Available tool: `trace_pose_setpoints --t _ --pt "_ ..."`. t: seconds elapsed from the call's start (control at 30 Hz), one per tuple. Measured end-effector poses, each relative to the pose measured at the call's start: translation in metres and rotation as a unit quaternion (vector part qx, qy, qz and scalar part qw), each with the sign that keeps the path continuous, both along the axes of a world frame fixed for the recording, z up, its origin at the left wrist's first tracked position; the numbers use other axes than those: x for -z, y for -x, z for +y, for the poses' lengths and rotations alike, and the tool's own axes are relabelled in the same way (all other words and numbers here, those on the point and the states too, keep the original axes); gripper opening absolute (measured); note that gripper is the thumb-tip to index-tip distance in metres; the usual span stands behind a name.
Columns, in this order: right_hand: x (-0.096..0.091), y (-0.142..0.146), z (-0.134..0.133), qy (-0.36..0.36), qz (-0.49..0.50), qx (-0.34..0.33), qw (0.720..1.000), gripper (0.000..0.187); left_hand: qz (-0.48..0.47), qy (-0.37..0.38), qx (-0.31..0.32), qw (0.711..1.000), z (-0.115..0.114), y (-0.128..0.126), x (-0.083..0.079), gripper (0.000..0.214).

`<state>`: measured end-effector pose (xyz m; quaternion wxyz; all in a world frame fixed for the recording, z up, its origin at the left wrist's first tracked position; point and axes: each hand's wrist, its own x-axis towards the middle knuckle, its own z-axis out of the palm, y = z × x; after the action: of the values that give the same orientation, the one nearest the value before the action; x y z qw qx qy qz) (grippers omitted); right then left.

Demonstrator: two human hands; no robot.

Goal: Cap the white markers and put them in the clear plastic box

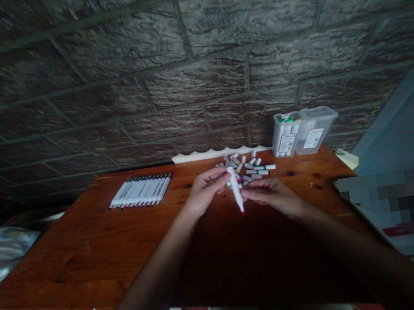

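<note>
My left hand (205,191) and my right hand (272,196) meet over the middle of a brown wooden table (89,248). Between them is a white marker (235,191) with a red tip pointing down toward me. The left fingers pinch its upper end; the right fingers close on its body. Just behind the hands lies a loose pile of markers and caps (249,167). A neat row of white markers (141,191) lies side by side to the left.
Two clear plastic marker boxes (302,132) stand at the table's back right, one holding several markers. A dark brick wall (195,74) rises right behind the table. A white wavy strip (214,153) runs along the back edge.
</note>
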<state>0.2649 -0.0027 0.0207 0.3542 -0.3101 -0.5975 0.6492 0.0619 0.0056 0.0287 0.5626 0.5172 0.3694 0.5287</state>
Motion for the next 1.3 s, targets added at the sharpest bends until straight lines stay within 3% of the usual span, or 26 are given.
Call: trace_pose_setpoints --t 0.2,0.47,0.57,0.67,0.77,0.87,1.0,1.13,1.3 --pt "0.006 0.004 0.001 -0.007 0.025 -0.029 0.999 0.022 0.039 -0.021 -0.021 0.999 0.001 -0.001 0.006 0.028" --pt "0.005 0.001 0.002 -0.037 -0.016 -0.034 0.999 0.019 0.124 -0.037 -0.039 0.991 0.0 -0.002 -0.002 0.03" --pt "0.003 -0.002 0.005 -0.021 -0.015 0.019 1.0 0.021 0.194 -0.087 -0.137 0.967 0.012 0.02 0.0 0.03" --pt "0.004 -0.004 0.01 0.01 -0.015 0.084 0.996 0.028 0.247 -0.131 -0.271 0.921 0.027 0.048 0.008 0.033" --pt "0.006 -0.004 0.014 0.036 -0.009 0.147 0.988 0.035 0.344 -0.139 -0.323 0.871 0.035 0.063 0.019 0.032" --pt "0.005 -0.004 0.015 0.046 0.009 0.177 0.983 0.04 0.447 -0.134 -0.272 0.841 0.035 0.056 0.029 0.032" --pt "0.004 -0.004 0.017 0.045 0.029 0.219 0.974 0.047 0.528 -0.18 -0.173 0.812 0.031 0.036 0.038 0.032" --pt "0.006 -0.004 0.018 0.049 0.035 0.23 0.971 0.05 0.564 -0.156 -0.184 0.79 0.031 0.03 0.04 0.024" --pt "0.007 -0.005 0.02 0.065 0.043 0.246 0.966 0.051 0.56 -0.123 -0.191 0.797 0.031 0.037 0.039 0.019"
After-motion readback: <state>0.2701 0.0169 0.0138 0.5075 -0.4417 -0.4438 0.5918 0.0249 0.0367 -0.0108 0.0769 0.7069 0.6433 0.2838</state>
